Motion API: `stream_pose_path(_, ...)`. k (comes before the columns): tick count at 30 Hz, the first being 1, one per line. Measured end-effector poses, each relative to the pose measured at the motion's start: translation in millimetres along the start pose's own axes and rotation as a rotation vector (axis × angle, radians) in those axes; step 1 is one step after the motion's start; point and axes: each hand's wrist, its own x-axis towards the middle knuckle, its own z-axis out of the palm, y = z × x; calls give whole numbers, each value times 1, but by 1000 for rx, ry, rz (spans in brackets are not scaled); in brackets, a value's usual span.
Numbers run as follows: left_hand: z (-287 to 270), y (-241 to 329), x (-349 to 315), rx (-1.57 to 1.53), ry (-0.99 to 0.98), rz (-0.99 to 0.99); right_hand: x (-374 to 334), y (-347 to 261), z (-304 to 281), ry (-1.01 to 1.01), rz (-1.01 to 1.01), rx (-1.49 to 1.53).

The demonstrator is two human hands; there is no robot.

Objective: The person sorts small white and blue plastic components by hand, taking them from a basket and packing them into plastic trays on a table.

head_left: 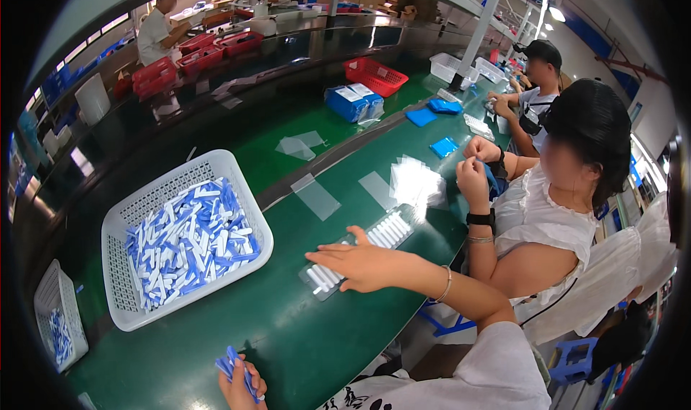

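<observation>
My left hand (241, 391) is closed around a few small blue plastic sticks (229, 367) near the lower edge. With its fingers stretched out, my right hand (360, 263) lies over a clear plastic tray (327, 293). White stick-shaped pieces (387, 230) lie side by side in that tray, and my palm hides its middle. To the left stands a white perforated basket (260, 255), heaped with blue and white sticks (191, 241) of the same sort.
A smaller white basket (72, 305) with blue pieces stands far left. Clear sheets (315, 197) lie on the green table (324, 352). Beyond are blue packs (353, 102) and a red basket (376, 76). A co-worker's hands (475, 167) are at the table to my right.
</observation>
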Motion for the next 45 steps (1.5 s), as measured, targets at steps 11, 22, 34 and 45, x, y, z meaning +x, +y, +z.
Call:
stream_pose_path(11,16,5,-1,114,-270,-220,10,-50,11,224,-409,425)
stream_pose_path(22,29,25,6,-228,-458,-495,57,-122,27,150,-548,975)
stream_pose_path(34,7,4,41,-302,-355,-482,59,-118,24,-5,-471,1049)
stream_pose_path(45,33,4,44,-462,-273,-466,52,-118,40,272,-521,893)
